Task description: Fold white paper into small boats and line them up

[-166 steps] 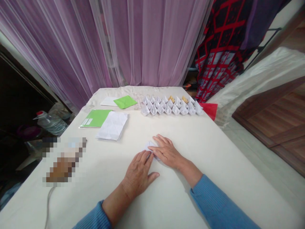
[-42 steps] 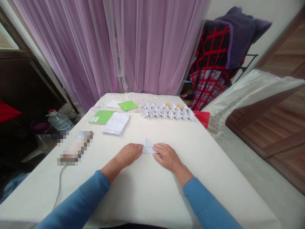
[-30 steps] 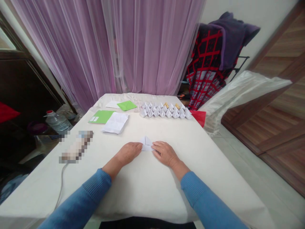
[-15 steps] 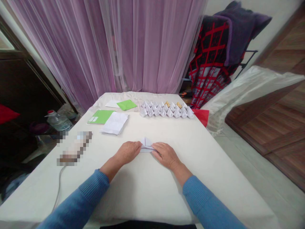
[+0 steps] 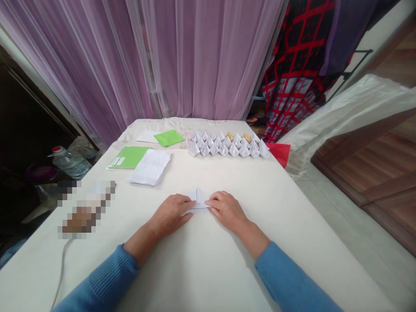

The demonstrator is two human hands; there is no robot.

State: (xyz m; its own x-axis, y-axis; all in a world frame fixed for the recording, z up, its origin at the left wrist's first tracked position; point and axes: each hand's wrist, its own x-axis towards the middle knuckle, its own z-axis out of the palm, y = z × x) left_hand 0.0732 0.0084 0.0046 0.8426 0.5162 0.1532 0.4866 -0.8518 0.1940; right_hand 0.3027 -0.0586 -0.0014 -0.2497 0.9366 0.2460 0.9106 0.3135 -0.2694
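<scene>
Folded paper (image 5: 199, 199) in front of the paper rows (image 5: 233, 150), finger-pinched at both ends by left hand (image 5: 169, 214) and right hand (image 5: 229, 210); best creased evenly.

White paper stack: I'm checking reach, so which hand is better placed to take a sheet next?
Probably the left hand: the white paper stack lies ahead and to its left, while the right hand is farther off. Both hands touch the folded paper, though.

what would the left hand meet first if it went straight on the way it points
The folded paper that the left hand touches; past it, the right hand seems next, though depth is unclear.
</scene>
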